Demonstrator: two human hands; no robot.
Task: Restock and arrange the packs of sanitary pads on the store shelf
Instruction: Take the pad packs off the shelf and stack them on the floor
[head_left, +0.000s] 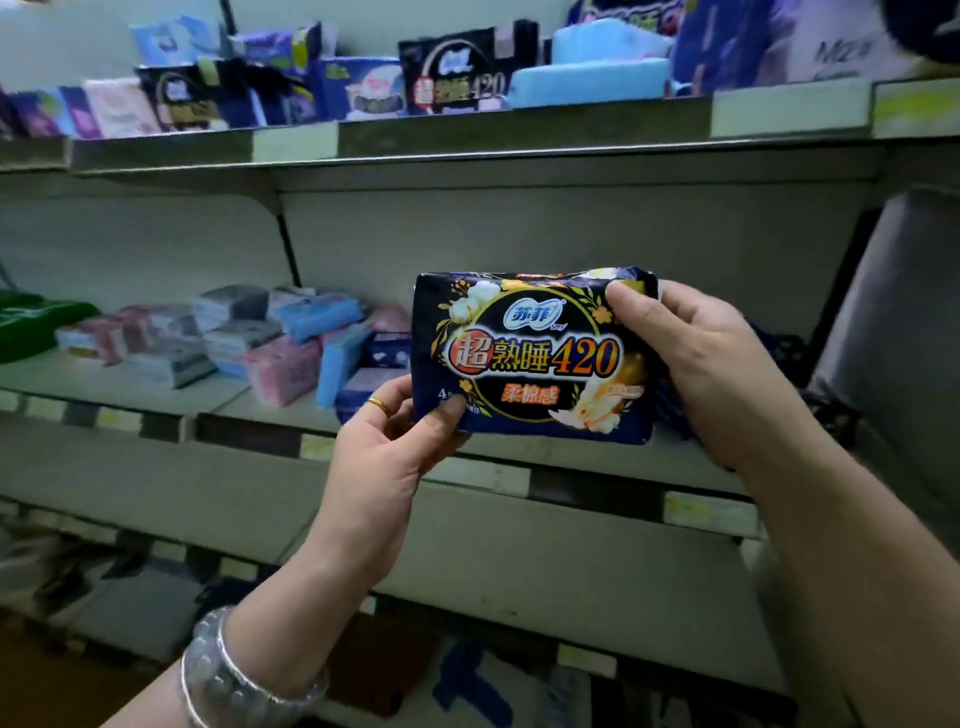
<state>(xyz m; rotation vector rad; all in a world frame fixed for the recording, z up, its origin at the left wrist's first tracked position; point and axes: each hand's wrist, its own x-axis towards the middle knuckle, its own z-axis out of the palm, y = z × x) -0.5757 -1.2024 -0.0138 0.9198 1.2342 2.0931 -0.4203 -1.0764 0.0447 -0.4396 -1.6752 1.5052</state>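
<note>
A dark blue pack of sanitary pads (532, 358) with gold flowers and "420" printed on it is held upright in front of the middle shelf (597, 457). My left hand (387, 457) pinches its lower left corner with thumb on the front. My right hand (696, 358) grips its upper right edge, thumb over the front. Behind the left hand, a jumbled pile of pink, blue and white packs (275, 343) lies on the middle shelf. More dark packs (779, 358) show behind my right hand.
The top shelf (467, 137) holds several packs, including a matching black "420" pack (457, 73) and light blue ones (587, 80). A green pack (31, 322) sits at far left. Lower shelves (467, 670) hold dim goods. A grey object (898, 322) stands at right.
</note>
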